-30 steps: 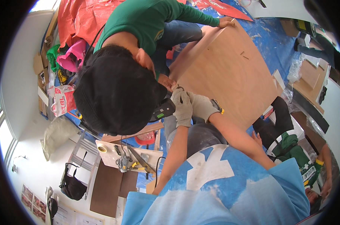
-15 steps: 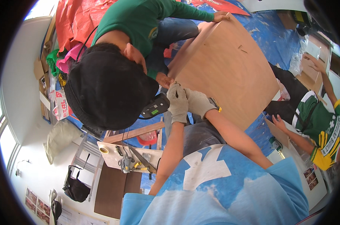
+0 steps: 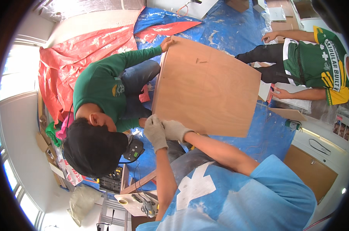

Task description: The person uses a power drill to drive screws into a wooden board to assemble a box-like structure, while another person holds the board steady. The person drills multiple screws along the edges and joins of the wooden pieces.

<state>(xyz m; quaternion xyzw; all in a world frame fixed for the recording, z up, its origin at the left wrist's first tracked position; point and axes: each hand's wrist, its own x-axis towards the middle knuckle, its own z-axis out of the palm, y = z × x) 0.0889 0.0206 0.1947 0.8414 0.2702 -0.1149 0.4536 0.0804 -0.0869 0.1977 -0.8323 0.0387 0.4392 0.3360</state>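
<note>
A large brown plywood panel (image 3: 209, 88) stands tilted over the blue tarp. Both my hands wear grey work gloves and meet at its near left corner. My left hand (image 3: 155, 133) is closed around the corner. My right hand (image 3: 177, 130) grips the lower edge just beside it. A co-worker in a green long-sleeved top (image 3: 105, 88) crouches at the left, head bent down, and holds the panel's far corner with one hand (image 3: 166, 43).
A blue tarp (image 3: 259, 138) and a red tarp (image 3: 78, 50) cover the floor. A black power tool (image 3: 134, 149) lies by the co-worker's head. Hand tools sit on a board (image 3: 141, 202) below. A second person in a green and yellow jersey (image 3: 317, 57) sits at the right, near a wooden cabinet (image 3: 313, 173).
The view has swung up and right, so the whole panel now shows. The co-worker's head has dropped to the lower left. The person in the jersey has come fully into view.
</note>
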